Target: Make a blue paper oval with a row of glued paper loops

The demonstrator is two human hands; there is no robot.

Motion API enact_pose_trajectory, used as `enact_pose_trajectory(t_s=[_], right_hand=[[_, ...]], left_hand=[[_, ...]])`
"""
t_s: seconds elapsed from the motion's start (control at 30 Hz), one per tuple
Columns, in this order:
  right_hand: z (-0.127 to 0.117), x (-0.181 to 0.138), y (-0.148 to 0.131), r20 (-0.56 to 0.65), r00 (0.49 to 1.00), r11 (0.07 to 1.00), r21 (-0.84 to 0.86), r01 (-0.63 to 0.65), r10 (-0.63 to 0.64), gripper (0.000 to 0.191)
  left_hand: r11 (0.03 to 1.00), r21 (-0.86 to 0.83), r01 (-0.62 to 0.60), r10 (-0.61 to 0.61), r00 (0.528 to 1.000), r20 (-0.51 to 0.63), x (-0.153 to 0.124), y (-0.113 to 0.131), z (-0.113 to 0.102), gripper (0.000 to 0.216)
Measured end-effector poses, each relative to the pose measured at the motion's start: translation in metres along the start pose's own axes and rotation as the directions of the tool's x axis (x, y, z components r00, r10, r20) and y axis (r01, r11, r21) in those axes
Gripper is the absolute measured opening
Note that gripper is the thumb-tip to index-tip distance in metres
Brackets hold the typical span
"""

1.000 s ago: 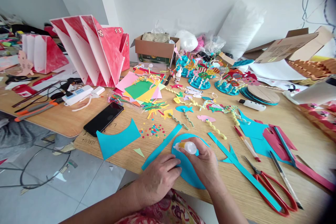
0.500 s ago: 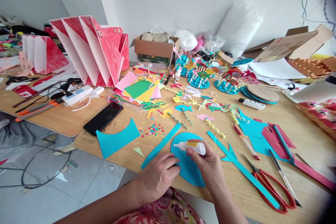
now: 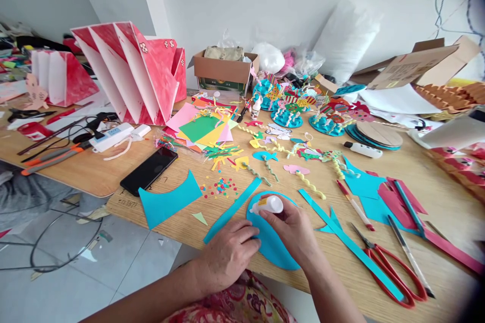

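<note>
A blue paper-covered disc (image 3: 271,242) lies near the table's front edge. My left hand (image 3: 232,250) grips its left rim, fingers bent and pressed together over the edge; the thumb is hidden. My right hand (image 3: 293,224) is closed round a small white glue bottle (image 3: 268,205) above the disc's upper part. The bottle is tilted, nozzle pointing left and down, its flat base toward me. Whether the nozzle touches the disc I cannot tell. A blue paper strip (image 3: 231,212) lies just left of the disc, and another blue strip (image 3: 350,243) slants away on the right.
Red-handled scissors (image 3: 394,272) and a craft knife or pen (image 3: 411,255) lie at the right. A black phone (image 3: 149,170) and a curved blue scrap (image 3: 170,197) are at the left. Paper dots (image 3: 222,186), coloured sheets (image 3: 202,126) and decorated blue discs (image 3: 287,117) lie farther back.
My right hand has shifted slightly left and turned the glue bottle, so its nozzle tips down toward the disc and its base faces me. My left hand stays in place.
</note>
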State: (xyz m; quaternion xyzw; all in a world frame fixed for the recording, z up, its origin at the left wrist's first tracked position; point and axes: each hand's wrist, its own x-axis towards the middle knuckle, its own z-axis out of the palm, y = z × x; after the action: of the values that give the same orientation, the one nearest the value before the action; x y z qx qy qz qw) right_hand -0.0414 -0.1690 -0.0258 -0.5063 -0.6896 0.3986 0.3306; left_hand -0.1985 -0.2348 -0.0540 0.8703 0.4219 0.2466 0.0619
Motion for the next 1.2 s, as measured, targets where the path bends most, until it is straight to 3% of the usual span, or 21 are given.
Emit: enact_pose_trajectory(t_s=[0.2,0.7,1.2], right_hand=[[0.001,0.007,-0.012,0.005,0.994,0.969,-0.223,0.109,-0.111,0.016],[0.001,0.011,-0.015,0.005,0.988,0.977,-0.147,0.155,-0.156,0.016],[0.003,0.011,-0.020,0.045,0.981,0.957,-0.217,0.192,-0.187,0.015]], left_hand=[[1.000,0.002,-0.003,0.003,1.000,-0.014,-0.002,-0.001,0.001,0.012],[1.000,0.008,0.010,-0.010,1.000,-0.019,-0.003,-0.001,0.003,0.009],[0.999,0.043,0.002,-0.002,1.000,0.004,-0.002,0.000,0.001,0.008]])
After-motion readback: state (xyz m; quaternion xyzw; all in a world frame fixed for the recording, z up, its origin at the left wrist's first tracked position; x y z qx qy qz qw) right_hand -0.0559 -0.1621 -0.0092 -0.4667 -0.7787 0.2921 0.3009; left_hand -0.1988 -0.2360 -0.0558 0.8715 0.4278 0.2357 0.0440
